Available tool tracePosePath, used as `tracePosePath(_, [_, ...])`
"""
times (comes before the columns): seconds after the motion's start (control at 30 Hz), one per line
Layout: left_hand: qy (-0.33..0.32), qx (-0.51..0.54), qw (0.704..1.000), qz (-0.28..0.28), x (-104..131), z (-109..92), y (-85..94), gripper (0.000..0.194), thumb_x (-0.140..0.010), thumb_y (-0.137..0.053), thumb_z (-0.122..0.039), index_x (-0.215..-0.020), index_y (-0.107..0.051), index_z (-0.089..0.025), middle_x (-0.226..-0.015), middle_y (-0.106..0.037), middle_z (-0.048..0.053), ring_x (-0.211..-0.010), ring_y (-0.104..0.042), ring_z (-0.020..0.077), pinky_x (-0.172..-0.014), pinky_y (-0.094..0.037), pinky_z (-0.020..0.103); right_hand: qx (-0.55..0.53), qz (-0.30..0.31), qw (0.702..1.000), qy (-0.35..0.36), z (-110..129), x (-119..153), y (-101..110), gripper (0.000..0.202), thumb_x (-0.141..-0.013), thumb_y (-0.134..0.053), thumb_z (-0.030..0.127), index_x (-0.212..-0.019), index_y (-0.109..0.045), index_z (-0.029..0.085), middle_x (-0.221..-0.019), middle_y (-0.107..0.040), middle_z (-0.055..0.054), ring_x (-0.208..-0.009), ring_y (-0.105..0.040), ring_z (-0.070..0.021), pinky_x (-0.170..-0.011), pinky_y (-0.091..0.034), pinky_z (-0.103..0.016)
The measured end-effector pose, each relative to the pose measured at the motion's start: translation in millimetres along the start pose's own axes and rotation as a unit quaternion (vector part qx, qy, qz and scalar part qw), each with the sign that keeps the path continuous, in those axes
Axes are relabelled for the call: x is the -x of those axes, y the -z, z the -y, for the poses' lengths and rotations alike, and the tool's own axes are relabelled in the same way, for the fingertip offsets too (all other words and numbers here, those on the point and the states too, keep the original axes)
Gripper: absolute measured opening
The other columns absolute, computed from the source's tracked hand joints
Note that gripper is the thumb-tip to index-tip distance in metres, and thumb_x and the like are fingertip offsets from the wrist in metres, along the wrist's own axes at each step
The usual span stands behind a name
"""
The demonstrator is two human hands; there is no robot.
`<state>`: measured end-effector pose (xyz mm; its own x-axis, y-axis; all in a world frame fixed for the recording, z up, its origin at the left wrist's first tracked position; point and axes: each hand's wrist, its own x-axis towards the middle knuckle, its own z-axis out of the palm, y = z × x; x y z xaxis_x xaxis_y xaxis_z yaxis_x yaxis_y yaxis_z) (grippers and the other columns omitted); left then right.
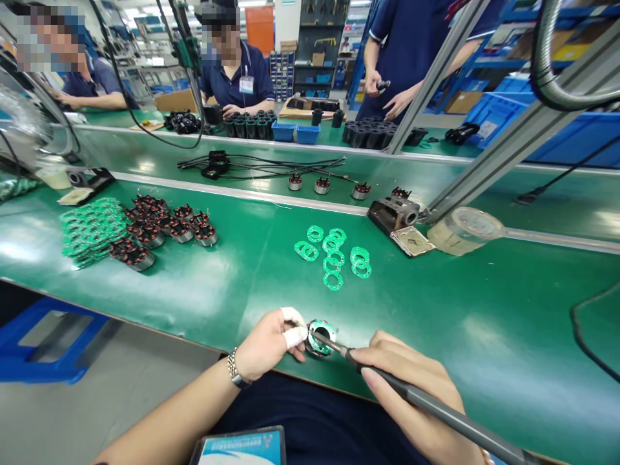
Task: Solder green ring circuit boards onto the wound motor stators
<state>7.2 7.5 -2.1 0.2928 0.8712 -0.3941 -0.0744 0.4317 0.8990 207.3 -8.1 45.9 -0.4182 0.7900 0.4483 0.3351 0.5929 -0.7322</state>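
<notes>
Near the table's front edge lies a motor stator (pixel 312 349) with a green ring-shaped circuit board (pixel 330 330) on top. My left hand (pixel 271 342), with white finger covers on thumb and forefinger, is closed at the stator's left edge. Whether a thin wire is also pinched there I cannot make out. My right hand (pixel 416 387) grips a soldering iron (pixel 411 392) whose tip touches the upper left part of the board. Beyond them lie several loose ring boards (pixel 333 261) on the green table.
At left sit several copper-wound stators (pixel 145 226) beside a stack of green board panels (pixel 92 229). A soldering iron stand (pixel 394 216) and a plastic tub (pixel 465 229) are at right. Black cables (pixel 271 165) lie behind the metal rail. Several co-workers are across the bench.
</notes>
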Motion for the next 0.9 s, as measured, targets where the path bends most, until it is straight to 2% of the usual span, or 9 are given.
tracePosePath(0.23, [0.003, -0.008, 1.0, -0.004, -0.7, 0.1, -0.3, 0.021, -0.066, -0.064, -0.032, -0.065, -0.051, -0.015, -0.051, -0.056, -0.003, -0.045, -0.058, 0.0107, -0.048, -0.045, 0.021, 0.001, 0.003, 1.0, 0.012, 2.4, -0.1, 2.3, 0.019, -0.08, -0.05, 0.01, -0.087, -0.066, 0.019, -0.055, -0.057, -0.002, -0.049, -0.053, -0.0152, -0.048, -0.046, -0.028])
tracePosePath(0.43, [-0.002, 0.001, 1.0, -0.001, -0.8, -0.5, -0.7, 0.02, -0.067, -0.064, -0.031, -0.065, -0.051, -0.015, -0.051, -0.055, -0.004, -0.044, -0.057, 0.0101, -0.048, -0.046, 0.021, 0.034, -0.006, 0.999, 0.01, -7.8, -1.7, 4.9, 0.017, -0.085, -0.049, 0.017, -0.097, -0.06, 0.021, -0.064, -0.063, -0.003, -0.056, -0.06, -0.0155, -0.053, -0.05, -0.026])
tracePosePath(0.5, [-0.001, 0.003, 1.0, -0.002, -1.0, -0.7, -1.0, 0.021, -0.066, -0.065, -0.031, -0.065, -0.051, -0.015, -0.05, -0.055, -0.004, -0.044, -0.057, 0.0097, -0.047, -0.047, 0.021, 0.036, 0.021, 0.999, 0.003, -15.6, -5.9, 1.3, 0.013, -0.087, -0.048, 0.02, -0.094, -0.058, 0.022, -0.073, -0.066, -0.004, -0.063, -0.064, -0.0154, -0.062, -0.053, -0.026])
tracePosePath(0.6, [0.0, 0.004, 1.0, -0.004, -2.0, -0.4, -1.4, 0.022, -0.066, -0.065, -0.031, -0.065, -0.051, -0.015, -0.051, -0.055, -0.004, -0.044, -0.057, 0.0094, -0.048, -0.047, 0.021, 0.008, 0.127, 0.992, 0.008, -26.8, -14.7, -5.3, 0.013, -0.084, -0.052, 0.022, -0.097, -0.052, 0.022, -0.1, -0.066, -0.009, -0.089, -0.064, -0.018, -0.079, -0.052, -0.029])
tracePosePath(0.7, [-0.003, -0.001, 1.0, -0.006, -1.7, 1.0, -0.8, 0.023, -0.067, -0.066, -0.033, -0.067, -0.052, -0.015, -0.052, -0.056, -0.003, -0.045, -0.057, 0.01, -0.048, -0.047, 0.022, -0.006, 0.181, 0.983, 0.016, -34.3, -20.1, -9.7, 0.023, -0.083, -0.053, 0.021, -0.105, -0.048, 0.022, -0.104, -0.064, -0.009, -0.094, -0.062, -0.018, -0.081, -0.051, -0.03])
tracePosePath(0.83, [-0.039, -0.008, 0.998, -0.057, 6.1, 4.3, 2.4, 0.022, -0.069, -0.066, -0.031, -0.08, -0.056, -0.015, -0.059, -0.059, -0.002, -0.053, -0.059, 0.0114, -0.056, -0.049, 0.024, 0.022, 0.137, 0.99, 0.016, -38.4, -13.1, -15.6, 0.025, -0.082, -0.056, 0.022, -0.106, -0.048, 0.021, -0.097, -0.063, -0.008, -0.088, -0.063, -0.019, -0.077, -0.052, -0.03])
tracePosePath(0.9, [-0.055, -0.021, 0.997, -0.055, 11.9, 5.9, 3.6, 0.02, -0.067, -0.068, -0.027, -0.081, -0.06, -0.015, -0.066, -0.062, 0.0, -0.059, -0.06, 0.0117, -0.061, -0.05, 0.025, 0.045, 0.093, 0.995, 0.01, -38.1, -5.2, -20.9, 0.027, -0.081, -0.057, 0.023, -0.106, -0.048, 0.021, -0.093, -0.062, -0.008, -0.084, -0.062, -0.0197, -0.074, -0.053, -0.031])
